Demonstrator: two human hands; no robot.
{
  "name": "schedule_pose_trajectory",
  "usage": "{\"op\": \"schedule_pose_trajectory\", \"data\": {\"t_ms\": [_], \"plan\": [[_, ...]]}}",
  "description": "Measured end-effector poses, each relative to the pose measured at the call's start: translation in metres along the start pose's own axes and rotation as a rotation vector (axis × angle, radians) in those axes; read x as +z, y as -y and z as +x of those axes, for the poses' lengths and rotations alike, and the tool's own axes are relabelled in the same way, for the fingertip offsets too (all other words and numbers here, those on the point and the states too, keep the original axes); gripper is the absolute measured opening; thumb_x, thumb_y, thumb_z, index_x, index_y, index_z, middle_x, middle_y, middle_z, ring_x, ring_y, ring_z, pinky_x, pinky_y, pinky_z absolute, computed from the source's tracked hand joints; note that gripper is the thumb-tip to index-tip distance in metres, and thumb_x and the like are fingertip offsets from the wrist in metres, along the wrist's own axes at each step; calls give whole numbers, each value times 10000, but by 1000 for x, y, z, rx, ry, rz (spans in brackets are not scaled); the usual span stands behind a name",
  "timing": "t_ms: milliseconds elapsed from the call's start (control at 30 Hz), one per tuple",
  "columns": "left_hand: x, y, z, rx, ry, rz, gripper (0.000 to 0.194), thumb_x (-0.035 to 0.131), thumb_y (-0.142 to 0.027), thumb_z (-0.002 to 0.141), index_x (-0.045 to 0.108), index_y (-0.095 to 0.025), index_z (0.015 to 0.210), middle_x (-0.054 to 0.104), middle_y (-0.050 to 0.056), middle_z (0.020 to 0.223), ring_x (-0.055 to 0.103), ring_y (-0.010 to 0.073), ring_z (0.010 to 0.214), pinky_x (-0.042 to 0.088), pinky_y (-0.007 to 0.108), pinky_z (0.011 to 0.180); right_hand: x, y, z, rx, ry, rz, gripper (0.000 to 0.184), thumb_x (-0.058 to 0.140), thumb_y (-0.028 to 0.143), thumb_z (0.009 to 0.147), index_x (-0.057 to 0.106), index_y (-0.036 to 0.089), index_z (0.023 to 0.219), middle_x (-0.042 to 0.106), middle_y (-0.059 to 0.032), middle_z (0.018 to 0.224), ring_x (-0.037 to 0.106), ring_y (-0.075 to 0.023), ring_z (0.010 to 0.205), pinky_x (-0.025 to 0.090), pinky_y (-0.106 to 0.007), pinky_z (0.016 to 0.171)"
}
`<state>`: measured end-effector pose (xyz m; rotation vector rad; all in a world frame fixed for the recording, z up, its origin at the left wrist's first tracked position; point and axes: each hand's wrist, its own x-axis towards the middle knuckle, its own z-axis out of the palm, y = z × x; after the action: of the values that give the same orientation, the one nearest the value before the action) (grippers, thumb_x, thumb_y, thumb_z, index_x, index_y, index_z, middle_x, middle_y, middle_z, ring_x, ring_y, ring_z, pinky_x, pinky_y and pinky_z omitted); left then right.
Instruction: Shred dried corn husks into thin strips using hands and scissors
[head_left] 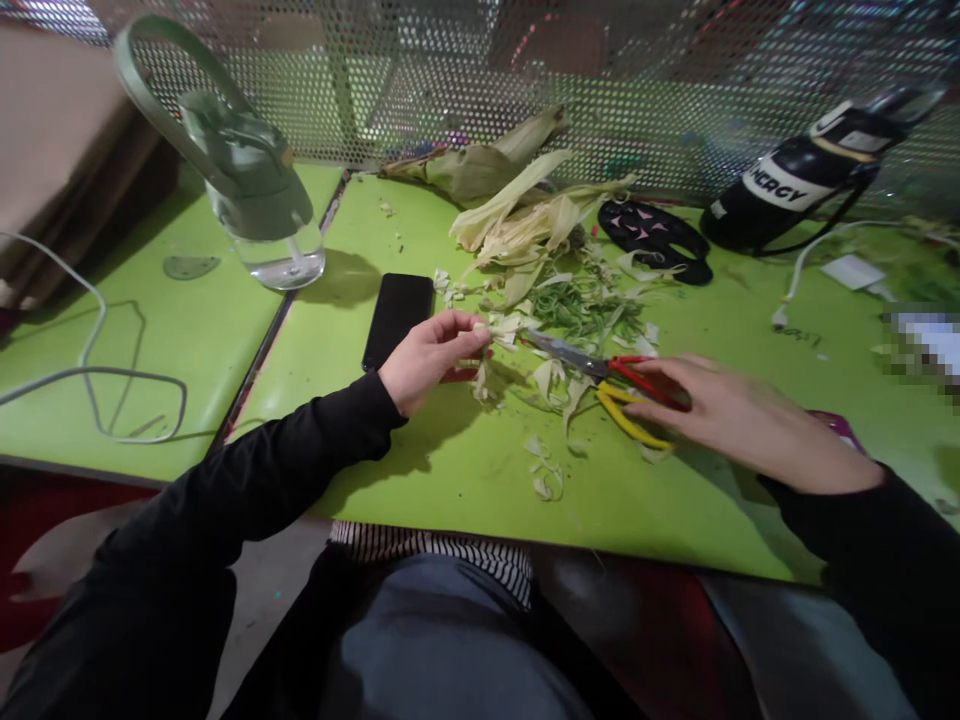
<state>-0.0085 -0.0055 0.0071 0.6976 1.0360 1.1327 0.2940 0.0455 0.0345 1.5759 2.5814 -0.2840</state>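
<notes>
Between the thumb and fingers of my left hand is a pale strip of corn husk, held above the green table. My right hand grips a pair of scissors by its red and yellow handles, the blades pointing left toward the strip. Whether the blades touch the strip I cannot tell. Cut husk scraps lie below and around the scissors. Behind them is a heap of green shreds, with larger husk leaves beyond it.
A black phone lies left of my left hand. Farther back stand a green-topped water bottle and, leaning at right, a black bottle. A black palette-shaped object and a white cable are on the right. A perforated metal screen borders the back.
</notes>
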Motion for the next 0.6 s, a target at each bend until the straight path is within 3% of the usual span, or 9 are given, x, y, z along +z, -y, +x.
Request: {"op": "schedule_pose_trajectory", "data": {"t_ms": [67, 133, 200, 333, 467, 600], "plan": [[1, 2, -2, -9, 27, -15, 85, 643, -159, 857, 566, -156, 821, 597, -32, 759, 583, 58, 686, 488, 196, 643, -3, 18, -1, -91, -173, 1, 544, 390, 549, 912, 674, 118, 1082, 674, -207, 1119, 628, -315, 1006, 483, -484, 908], [2, 4, -4, -11, 61, -21, 93, 669, -165, 836, 577, -156, 830, 595, -36, 765, 573, 53, 671, 494, 194, 639, -5, 46, 1, -123, -333, 137, 473, 406, 528, 931, 699, 160, 986, 703, -155, 1047, 646, -290, 957, 514, -468, 838], [4, 6, -6, -11, 97, -23, 120, 698, -174, 811, 581, -153, 823, 593, -40, 762, 570, 50, 662, 497, 194, 639, -2, 76, 7, -137, -285, 405, 381, 513, 505, 909, 691, 194, 1037, 721, -101, 1013, 671, -239, 845, 546, -410, 730], [5, 10, -4, 11, 128, -41, 168, 740, -164, 766, 600, -147, 857, 615, -36, 787, 592, 55, 677, 515, 219, 682, 17, 113, 27, -192, -263, 833, 381, 685, 467, 815, 641, 206, 1088, 730, -61, 932, 682, -206, 814, 558, -371, 748], [1, 12, 2, 80, 120, -63, 227, 776, -142, 718, 603, -135, 865, 644, -25, 807, 615, 64, 689, 534, 251, 741, 32, 116, 39, -139, -293, 1042, 319, 721, 443, 787, 645, 203, 982, 704, -40, 902, 646, -171, 788, 537, -327, 728], [0, 12, 5, 123, 108, -46, 245, 795, -142, 700, 603, -120, 851, 653, -27, 768, 628, 65, 680, 545, 254, 756, 32, 114, 41, -82, -266, 1138, 212, 704, 387, 801, 655, 190, 862, 656, -2, 789, 551, -111, 647, 476, -265, 620]]}}
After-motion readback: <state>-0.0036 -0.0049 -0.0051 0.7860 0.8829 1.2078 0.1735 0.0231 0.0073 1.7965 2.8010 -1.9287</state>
